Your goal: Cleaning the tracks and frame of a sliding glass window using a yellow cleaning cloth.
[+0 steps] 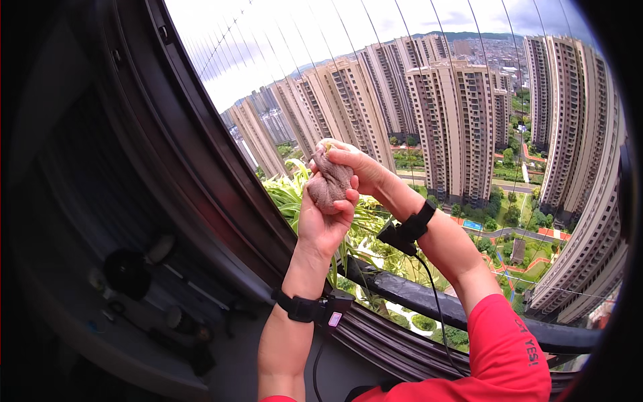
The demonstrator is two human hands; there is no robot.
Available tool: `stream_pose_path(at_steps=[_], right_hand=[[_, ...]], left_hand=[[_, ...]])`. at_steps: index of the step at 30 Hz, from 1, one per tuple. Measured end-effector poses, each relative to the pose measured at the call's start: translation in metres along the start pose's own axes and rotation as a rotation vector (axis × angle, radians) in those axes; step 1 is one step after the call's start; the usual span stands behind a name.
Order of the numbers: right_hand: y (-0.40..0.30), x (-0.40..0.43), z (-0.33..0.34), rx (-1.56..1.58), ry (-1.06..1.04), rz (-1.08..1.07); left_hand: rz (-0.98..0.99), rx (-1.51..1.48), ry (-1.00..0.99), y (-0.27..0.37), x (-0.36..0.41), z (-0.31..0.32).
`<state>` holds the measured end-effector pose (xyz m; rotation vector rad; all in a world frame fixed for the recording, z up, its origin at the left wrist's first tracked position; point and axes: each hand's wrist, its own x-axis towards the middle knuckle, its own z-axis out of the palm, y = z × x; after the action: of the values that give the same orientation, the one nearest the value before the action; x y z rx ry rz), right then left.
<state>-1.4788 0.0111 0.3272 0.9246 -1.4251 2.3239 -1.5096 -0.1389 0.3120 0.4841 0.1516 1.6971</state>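
Both my hands grip a wrung, greyish-brown cloth [329, 188] outside the window opening. My left hand [326, 221] holds its lower, bunched part, with the fingers curled round it. My right hand [351, 163] closes on the upper, twisted part, just above and beside my left hand. Something small and yellowish shows at the cloth's top end, too small to tell what. Each wrist wears a black strap with a small device and a cable. Green leaves of a long-leaved plant [289, 198] hang close below and behind the cloth.
The dark window frame [216, 166] runs diagonally at the left, with its sill track below. A black metal rail [427, 296] crosses outside under my right forearm. Thin vertical wires span the opening, high above gardens and tower blocks [452, 130]. Dim household items stand indoors at lower left.
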Motion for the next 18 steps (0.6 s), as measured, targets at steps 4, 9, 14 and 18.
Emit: stream_pose_path(at_steps=[4,9,14,18], right_hand=[[-0.016,-0.007,0.019,0.037,0.103,-0.042],[-0.008,0.011,0.001,-0.215,0.200,0.025],[-0.013,0.053,-0.010,-0.286,0.114,0.048],[-0.005,0.094,-0.033,-0.443,0.106,0.125]], left_hand=[[0.093,0.214,-0.078,-0.016,-0.008,0.014],[0.069,0.385,0.088,0.009,-0.003,0.005],[-0.008,0.755,0.363,0.049,0.020,0.031],[0.154,1.334,0.744,0.064,0.052,0.035]])
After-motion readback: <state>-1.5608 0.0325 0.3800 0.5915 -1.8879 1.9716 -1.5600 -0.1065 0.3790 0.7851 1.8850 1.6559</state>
